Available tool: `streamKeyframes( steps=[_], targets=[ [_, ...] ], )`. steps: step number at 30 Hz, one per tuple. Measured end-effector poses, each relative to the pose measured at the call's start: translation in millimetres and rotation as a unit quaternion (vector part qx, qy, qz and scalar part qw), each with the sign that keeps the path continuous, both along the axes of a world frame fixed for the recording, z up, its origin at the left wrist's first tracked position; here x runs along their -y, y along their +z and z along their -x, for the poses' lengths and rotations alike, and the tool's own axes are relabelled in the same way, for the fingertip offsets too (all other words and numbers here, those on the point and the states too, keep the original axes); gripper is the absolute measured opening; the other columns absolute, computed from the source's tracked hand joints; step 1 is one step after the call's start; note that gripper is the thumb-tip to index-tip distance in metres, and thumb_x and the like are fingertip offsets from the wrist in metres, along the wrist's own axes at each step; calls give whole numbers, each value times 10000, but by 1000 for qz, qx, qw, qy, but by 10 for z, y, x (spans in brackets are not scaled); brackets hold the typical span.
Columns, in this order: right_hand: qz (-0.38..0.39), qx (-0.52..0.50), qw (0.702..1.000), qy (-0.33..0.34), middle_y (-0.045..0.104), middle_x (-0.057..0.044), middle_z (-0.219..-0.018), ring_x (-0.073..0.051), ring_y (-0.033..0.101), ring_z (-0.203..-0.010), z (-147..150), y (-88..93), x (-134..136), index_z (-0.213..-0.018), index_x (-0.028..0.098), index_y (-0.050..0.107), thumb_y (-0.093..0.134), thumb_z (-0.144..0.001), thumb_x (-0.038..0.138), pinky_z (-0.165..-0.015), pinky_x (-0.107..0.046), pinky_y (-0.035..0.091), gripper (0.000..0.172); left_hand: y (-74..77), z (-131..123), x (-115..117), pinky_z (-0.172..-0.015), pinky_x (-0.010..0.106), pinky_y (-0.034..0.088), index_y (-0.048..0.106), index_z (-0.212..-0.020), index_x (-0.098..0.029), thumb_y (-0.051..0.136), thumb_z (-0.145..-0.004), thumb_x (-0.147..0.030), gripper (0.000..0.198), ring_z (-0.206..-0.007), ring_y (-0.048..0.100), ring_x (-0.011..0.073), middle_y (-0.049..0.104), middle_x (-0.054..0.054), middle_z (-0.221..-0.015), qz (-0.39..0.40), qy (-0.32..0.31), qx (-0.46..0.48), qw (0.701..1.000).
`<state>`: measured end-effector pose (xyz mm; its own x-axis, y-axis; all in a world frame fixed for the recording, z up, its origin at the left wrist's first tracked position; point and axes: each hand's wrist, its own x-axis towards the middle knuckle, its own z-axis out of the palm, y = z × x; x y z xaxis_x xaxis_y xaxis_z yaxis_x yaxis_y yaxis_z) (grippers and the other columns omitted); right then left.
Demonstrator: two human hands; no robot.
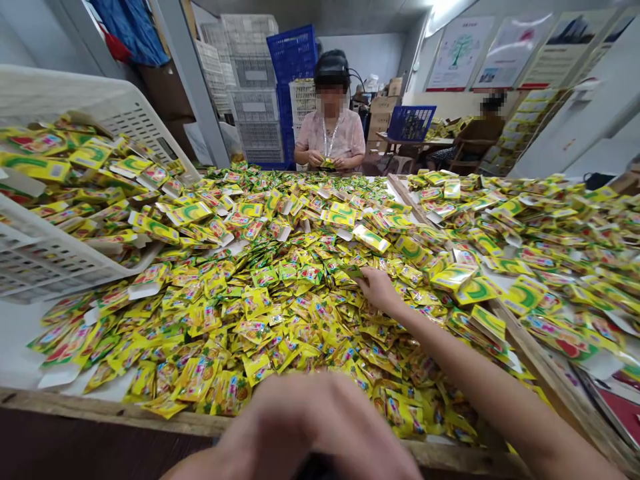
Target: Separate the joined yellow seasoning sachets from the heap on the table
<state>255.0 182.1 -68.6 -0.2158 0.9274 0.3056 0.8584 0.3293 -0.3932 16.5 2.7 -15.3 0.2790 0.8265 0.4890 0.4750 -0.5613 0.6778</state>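
The right hand (379, 289) reaches out over a broad heap of small yellow-and-green foil sachets (260, 300), its fingertips (367, 279) closed in a pinch on one dark green sachet (355, 272) at the surface of the heap. The left hand (310, 427) hangs close to the camera above the near edge of the bench, blurred and curled with the knuckles up; whether it holds anything cannot be told. The sachets lie loose and overlapping on a wooden bench (100, 411), and a raised wooden slat (545, 357) separates them from a second heap of sachets (545, 233) on the right. A white plastic crate (65, 247) lies tipped at the left, full of sachets. Across the bench, a co-worker in a pink blouse (330, 133) holds a sachet (327, 163) in both hands. Stacked white and blue plastic crates (255, 93) stand behind, and a seated person (483, 127) works farther right, beside a blue plastic basket (411, 123).
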Motion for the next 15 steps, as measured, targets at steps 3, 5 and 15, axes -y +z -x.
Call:
streamKeyframes(
  steps=[3,5,15],
  targets=[
    [-51,-19,998,39,709,-112,-929,-227,651,-887,-4,113,346,-959,169,689,449,-899,172,-798,-365,514,248,33,-307,-507,-717,358,573,638,-1100,-197,394,-887,-599,516,-880,678,227,695,114,-935,268,-84,211,936],
    [-114,-35,986,113,700,-114,-1040,-219,642,-966,65,172,622,-1060,175,664,428,-905,157,-841,-375,519,283,-34,-495,-753,-776,371,562,607,-1131,-170,445,-843,-641,576,-921,670,231,672,131,-1040,405,-96,283,864],
    [-114,-217,962,121,693,-99,-1088,-204,682,-972,12,282,1131,-934,209,669,581,-796,80,-775,-304,592,208,-359,-516,-800,-811,375,528,590,-1032,-177,583,-775,-606,500,-791,664,196,702,49,-896,405,-62,310,858]
  ],
)
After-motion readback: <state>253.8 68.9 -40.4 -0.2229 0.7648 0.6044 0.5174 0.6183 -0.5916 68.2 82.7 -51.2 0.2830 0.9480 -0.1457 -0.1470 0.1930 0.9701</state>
